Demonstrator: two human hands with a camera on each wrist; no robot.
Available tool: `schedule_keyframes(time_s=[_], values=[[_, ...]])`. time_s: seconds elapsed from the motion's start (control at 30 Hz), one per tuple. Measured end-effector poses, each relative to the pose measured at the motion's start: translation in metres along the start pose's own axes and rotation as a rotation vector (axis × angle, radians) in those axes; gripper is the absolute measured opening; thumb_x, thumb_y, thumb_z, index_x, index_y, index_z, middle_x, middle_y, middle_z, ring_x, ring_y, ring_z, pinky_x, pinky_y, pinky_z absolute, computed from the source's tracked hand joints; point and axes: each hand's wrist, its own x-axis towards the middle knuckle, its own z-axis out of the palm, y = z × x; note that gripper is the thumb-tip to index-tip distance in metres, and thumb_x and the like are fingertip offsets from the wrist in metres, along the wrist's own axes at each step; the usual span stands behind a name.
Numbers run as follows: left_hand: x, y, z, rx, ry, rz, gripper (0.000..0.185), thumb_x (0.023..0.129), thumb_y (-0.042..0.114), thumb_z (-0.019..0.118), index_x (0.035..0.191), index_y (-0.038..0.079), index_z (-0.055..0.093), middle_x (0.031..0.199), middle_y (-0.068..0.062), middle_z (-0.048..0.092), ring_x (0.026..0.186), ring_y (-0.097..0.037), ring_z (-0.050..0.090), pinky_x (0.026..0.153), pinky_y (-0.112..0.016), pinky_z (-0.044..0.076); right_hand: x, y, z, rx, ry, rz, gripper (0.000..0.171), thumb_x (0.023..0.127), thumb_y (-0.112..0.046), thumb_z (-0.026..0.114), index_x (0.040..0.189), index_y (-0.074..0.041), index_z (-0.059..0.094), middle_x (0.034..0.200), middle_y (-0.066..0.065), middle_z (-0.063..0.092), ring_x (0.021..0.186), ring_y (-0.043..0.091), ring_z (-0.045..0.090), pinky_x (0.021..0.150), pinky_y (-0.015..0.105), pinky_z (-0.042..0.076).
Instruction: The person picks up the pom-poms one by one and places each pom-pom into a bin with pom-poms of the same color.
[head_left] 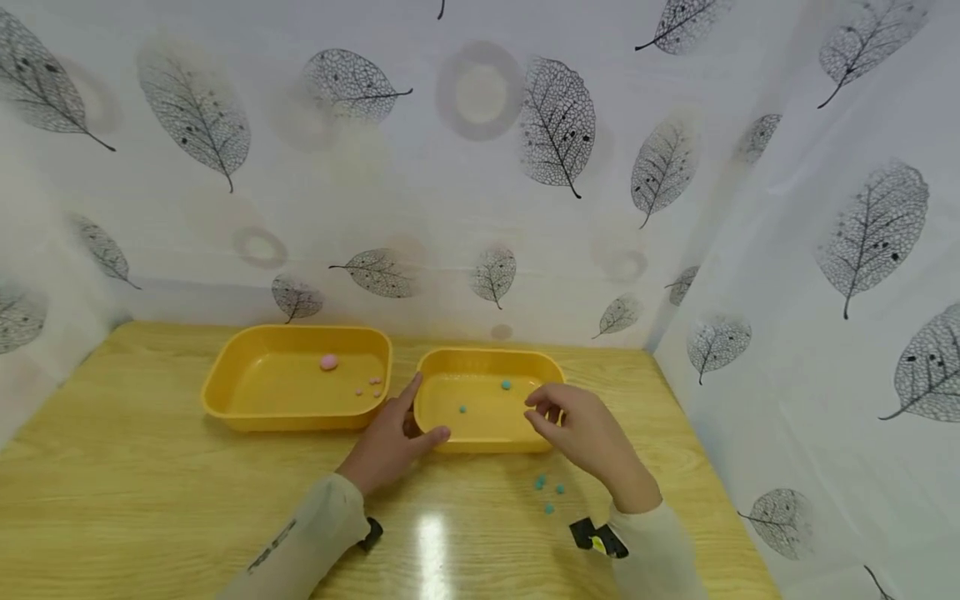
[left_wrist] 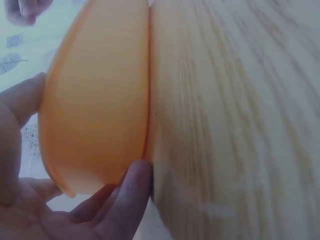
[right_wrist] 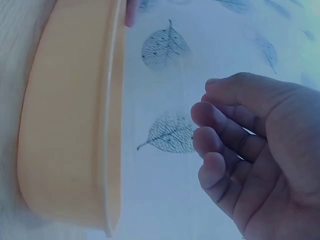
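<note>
The smaller yellow tray [head_left: 487, 446] stands in front of me, a larger blue ball [head_left: 506, 385] and a small blue ball [head_left: 462, 409] inside. My left hand [head_left: 393, 442] holds its left end, thumb at the near rim and index finger toward the far corner. In the left wrist view, that hand [left_wrist: 75, 210] spans the tray's orange-looking wall [left_wrist: 100, 100]. Over the tray's right side hovers my right hand [head_left: 581, 425], fingers bent, a small gap between thumb and index finger. Nothing shows in that right hand [right_wrist: 250, 150] in its wrist view, apart from the tray [right_wrist: 70, 125].
Several small blue balls [head_left: 549, 508] lie on the wooden table [head_left: 150, 500] before the right hand. To the left stands a larger yellow tray [head_left: 300, 414] holding a pink ball [head_left: 328, 362] and several tiny pink balls [head_left: 377, 394]. A leaf-patterned curtain [head_left: 450, 192] hangs behind and at the right.
</note>
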Motion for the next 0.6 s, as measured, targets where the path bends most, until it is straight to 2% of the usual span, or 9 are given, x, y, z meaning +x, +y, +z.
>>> schedule_keyframes(time_s=[0.1,0.17,0.27,0.37,0.47,0.6], values=[[0.000,0.000,0.000,0.002,-0.008,0.000,0.102,0.093,0.049,0.076,0.168,0.026,0.010,0.114,-0.007,0.054,0.092,-0.019,0.052,0.088,-0.039,0.045,-0.008,0.002,-0.003,0.029,-0.016,0.020,0.008,0.096,-0.013,0.074,0.104,-0.016,0.075,0.087,-0.015,0.067,0.075,0.001,0.058,0.066,0.025,0.052],[0.000,0.001,0.000,-0.001,-0.009,0.001,0.102,0.093,0.049,0.076,0.168,0.026,0.011,0.116,-0.007,0.055,0.094,-0.020,0.052,0.090,-0.040,0.045,-0.010,0.003,-0.004,0.023,-0.065,0.023,0.007,0.097,-0.015,0.074,0.104,-0.016,0.074,0.085,-0.016,0.066,0.074,0.000,0.058,0.066,0.025,0.052],[0.001,0.001,0.000,-0.005,-0.014,0.001,0.102,0.092,0.051,0.076,0.168,0.027,0.011,0.123,-0.008,0.056,0.098,-0.020,0.053,0.095,-0.042,0.046,-0.012,0.005,-0.005,0.005,-0.191,0.043,0.003,0.098,-0.019,0.072,0.100,-0.017,0.072,0.079,-0.015,0.063,0.068,0.000,0.054,0.064,0.024,0.050],[0.001,0.001,0.000,-0.007,-0.023,-0.005,0.102,0.092,0.052,0.076,0.167,0.031,0.011,0.127,-0.008,0.055,0.100,-0.021,0.053,0.097,-0.044,0.046,-0.015,0.007,-0.004,0.034,-0.336,0.068,0.006,0.098,-0.018,0.072,0.099,-0.013,0.070,0.075,-0.012,0.059,0.063,0.003,0.050,0.061,0.025,0.047],[0.001,-0.001,-0.001,-0.007,-0.018,-0.008,0.101,0.092,0.051,0.076,0.167,0.033,0.011,0.120,-0.007,0.055,0.097,-0.021,0.052,0.093,-0.042,0.045,-0.016,0.009,0.000,0.082,-0.441,0.089,0.008,0.097,-0.014,0.073,0.102,-0.008,0.070,0.076,-0.008,0.058,0.063,0.005,0.049,0.061,0.025,0.046],[0.001,-0.006,-0.001,0.002,-0.008,-0.009,0.102,0.091,0.052,0.076,0.167,0.031,0.012,0.108,-0.005,0.054,0.091,-0.020,0.051,0.086,-0.040,0.044,-0.017,0.006,0.006,0.053,-0.488,0.113,0.009,0.095,-0.010,0.074,0.102,-0.007,0.070,0.079,-0.008,0.058,0.068,0.006,0.050,0.064,0.025,0.047]])
